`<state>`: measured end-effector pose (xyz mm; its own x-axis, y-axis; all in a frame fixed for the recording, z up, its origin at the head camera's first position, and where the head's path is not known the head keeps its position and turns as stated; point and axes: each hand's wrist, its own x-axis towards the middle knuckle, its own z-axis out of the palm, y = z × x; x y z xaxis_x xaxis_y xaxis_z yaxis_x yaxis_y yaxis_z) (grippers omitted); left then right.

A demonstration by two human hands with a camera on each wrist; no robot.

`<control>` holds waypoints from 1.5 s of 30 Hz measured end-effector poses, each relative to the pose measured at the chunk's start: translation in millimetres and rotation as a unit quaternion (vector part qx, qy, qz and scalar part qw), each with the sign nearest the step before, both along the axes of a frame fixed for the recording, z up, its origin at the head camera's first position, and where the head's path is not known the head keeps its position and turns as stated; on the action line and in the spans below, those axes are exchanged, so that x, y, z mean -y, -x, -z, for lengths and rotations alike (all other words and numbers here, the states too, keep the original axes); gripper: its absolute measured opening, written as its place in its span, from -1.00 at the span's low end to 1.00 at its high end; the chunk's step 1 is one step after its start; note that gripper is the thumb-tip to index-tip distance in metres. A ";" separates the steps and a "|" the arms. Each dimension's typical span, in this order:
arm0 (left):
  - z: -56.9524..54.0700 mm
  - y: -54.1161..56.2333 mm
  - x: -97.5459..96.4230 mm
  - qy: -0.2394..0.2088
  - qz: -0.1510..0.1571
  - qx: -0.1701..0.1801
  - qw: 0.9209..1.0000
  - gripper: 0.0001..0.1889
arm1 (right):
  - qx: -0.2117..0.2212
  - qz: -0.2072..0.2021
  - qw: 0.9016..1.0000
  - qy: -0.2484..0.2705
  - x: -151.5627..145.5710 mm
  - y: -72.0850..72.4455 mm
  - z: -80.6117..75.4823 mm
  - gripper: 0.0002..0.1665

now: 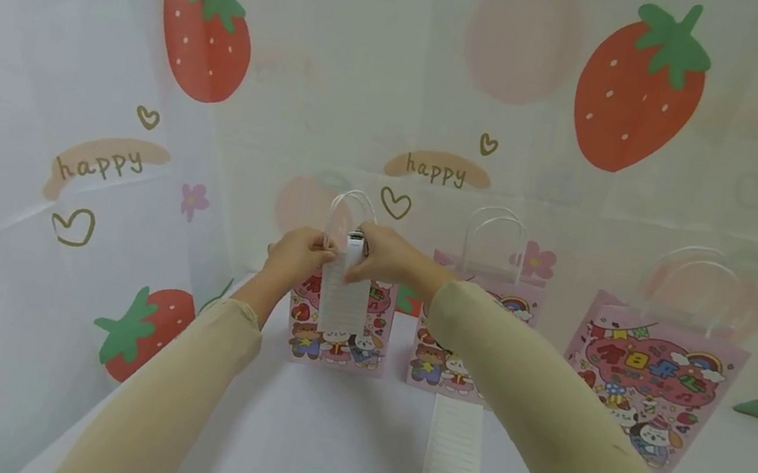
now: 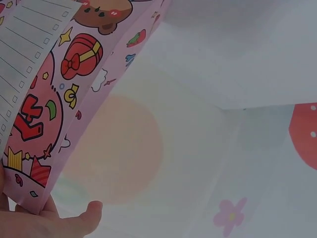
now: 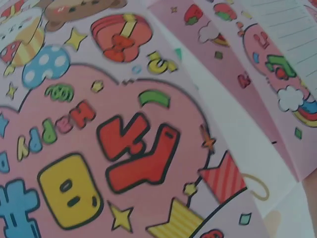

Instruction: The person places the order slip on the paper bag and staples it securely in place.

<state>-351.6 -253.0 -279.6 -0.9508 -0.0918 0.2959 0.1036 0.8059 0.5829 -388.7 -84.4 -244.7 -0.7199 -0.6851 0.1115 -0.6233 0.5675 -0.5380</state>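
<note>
My left hand pinches a ruled white paper slip against the top edge of the left pink gift bag. In the left wrist view, fingers are at the bag's upper edge and the slip, lined with small checkboxes, lies over its printed front. My right hand grips a small white stapler at the slip's top, just below the bag's clear handles. The right hand is out of sight in the right wrist view, where the middle bag's front fills most of the frame.
To the right stand a middle pink gift bag, partly behind my right arm, and a tilted right one. Another lined slip lies on the white table before the middle bag. A strawberry-print sheet hangs behind.
</note>
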 end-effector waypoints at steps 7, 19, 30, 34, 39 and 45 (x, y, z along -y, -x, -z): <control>3.9 1.8 -0.6 -0.001 0.002 -0.009 1.000 -0.81 | -0.022 0.007 1.000 0.016 -0.8 -1.0 2.4 -0.46; 2.4 3.0 2.2 0.000 0.003 -0.005 1.000 -0.80 | -0.066 0.021 0.996 0.062 4.8 -1.7 13.6 -0.56; 0.4 5.6 5.9 0.006 0.015 0.007 1.000 -0.79 | -0.116 0.061 0.990 0.057 6.2 -5.3 11.1 -0.45; 0.0 5.5 4.6 0.008 0.020 0.003 1.000 -0.77 | -0.082 0.099 0.985 0.115 -2.6 -16.4 -6.6 -0.32; -1.1 6.4 4.0 0.024 0.018 -0.004 1.000 -0.74 | -0.057 0.115 0.976 0.178 -18.8 -28.6 -21.0 -0.43; -3.5 3.6 2.9 0.028 0.007 -0.007 1.000 -0.55 | -0.016 0.098 0.975 0.198 -40.4 -39.0 -22.0 -0.47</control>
<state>-355.1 -255.9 -276.1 -0.9475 -0.0619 0.3137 0.1227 0.8356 0.5354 -349.6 -44.0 -222.7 -0.8241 -0.4332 0.3649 -0.5445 0.4287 -0.7209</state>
